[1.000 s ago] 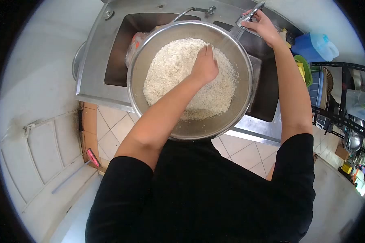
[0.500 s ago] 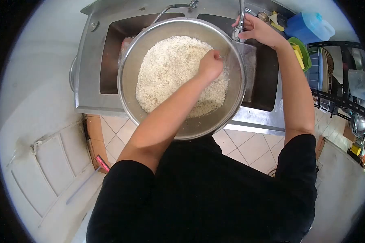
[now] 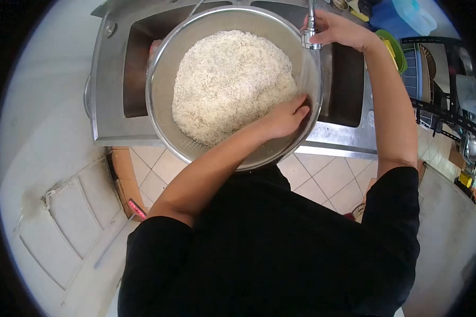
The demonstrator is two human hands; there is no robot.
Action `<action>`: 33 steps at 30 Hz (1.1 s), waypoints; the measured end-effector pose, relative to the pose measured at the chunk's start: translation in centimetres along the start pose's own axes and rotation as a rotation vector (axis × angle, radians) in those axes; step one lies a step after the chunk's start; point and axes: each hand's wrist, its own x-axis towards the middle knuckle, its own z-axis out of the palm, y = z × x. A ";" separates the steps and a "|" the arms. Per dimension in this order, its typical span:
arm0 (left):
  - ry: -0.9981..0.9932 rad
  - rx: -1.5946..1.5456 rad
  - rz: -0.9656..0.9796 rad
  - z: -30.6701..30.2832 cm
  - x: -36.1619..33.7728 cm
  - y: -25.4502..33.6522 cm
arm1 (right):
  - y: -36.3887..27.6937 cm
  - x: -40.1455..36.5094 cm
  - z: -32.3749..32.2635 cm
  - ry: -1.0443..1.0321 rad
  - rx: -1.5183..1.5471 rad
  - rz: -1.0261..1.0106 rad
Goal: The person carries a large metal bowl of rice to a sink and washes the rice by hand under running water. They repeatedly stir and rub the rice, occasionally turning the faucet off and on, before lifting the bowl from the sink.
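Note:
A large steel colander (image 3: 158,105) sits over the sink and holds a mound of white rice-like grains (image 3: 227,79). My left hand (image 3: 288,119) is inside its lower right part, between the grains and the wall, fingers curved, thumb apart, with nothing seen in it. My right hand (image 3: 344,33) holds the chrome faucet head (image 3: 311,39) at the upper right rim, thumb on the near side. A faint stream of water seems to run from the head down the inner wall.
The double steel sink (image 3: 108,127) lies beneath. A blue container (image 3: 399,18) and a green basket (image 3: 401,57) stand at the right, beside a black dish rack (image 3: 433,39). A pink-headed brush (image 3: 137,208) is low at the left, above the tiled floor.
My left hand has moved from over the grains down to the colander's right wall, and its fingers have opened. The grains have shifted away from that side. The view has moved slightly.

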 end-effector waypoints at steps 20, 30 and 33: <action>0.084 -0.130 -0.195 -13.1 -13.9 -5.8 | -3.2 6.7 8.3 0.133 0.652 0.064; 0.844 -0.635 -0.127 -20.5 -12.7 -8.8 | -5.4 12.1 11.7 0.306 0.901 -0.055; 0.905 -0.336 -0.314 -24.8 -13.2 -6.4 | -5.0 13.5 10.9 0.244 0.954 -0.069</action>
